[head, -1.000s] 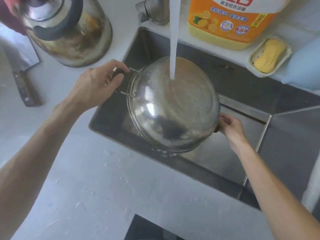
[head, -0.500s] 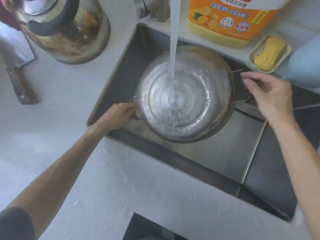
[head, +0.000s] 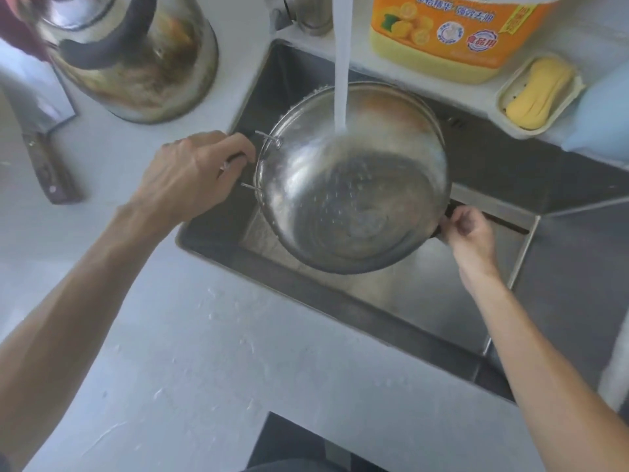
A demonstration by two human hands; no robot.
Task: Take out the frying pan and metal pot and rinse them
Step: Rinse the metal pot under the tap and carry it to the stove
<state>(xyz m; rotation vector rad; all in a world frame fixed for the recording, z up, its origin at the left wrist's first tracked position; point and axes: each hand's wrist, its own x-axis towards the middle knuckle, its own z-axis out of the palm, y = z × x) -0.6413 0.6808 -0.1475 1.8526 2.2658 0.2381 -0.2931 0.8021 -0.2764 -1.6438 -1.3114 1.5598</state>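
Observation:
A shiny metal pot (head: pixel 354 185) hangs tilted over the steel sink (head: pixel 425 301), its outer wall and base turned up toward me. A stream of tap water (head: pixel 341 63) falls onto its upper side and splashes off. My left hand (head: pixel 190 175) grips the wire handle on the pot's left. My right hand (head: pixel 468 229) grips the dark handle on its lower right. No frying pan is in view.
A stained metal kettle (head: pixel 136 59) with a black handle stands on the counter at the upper left, a cleaver (head: pixel 41 137) beside it. Behind the sink are an orange detergent jug (head: pixel 452 32), a yellow soap (head: pixel 537 93) in a dish and the tap base (head: pixel 303 11).
The pot has been tipped from sitting with its bottom up under the stream to a tilted pose. My left hand rose to the upper-left handle; my right hand dropped to the lower right.

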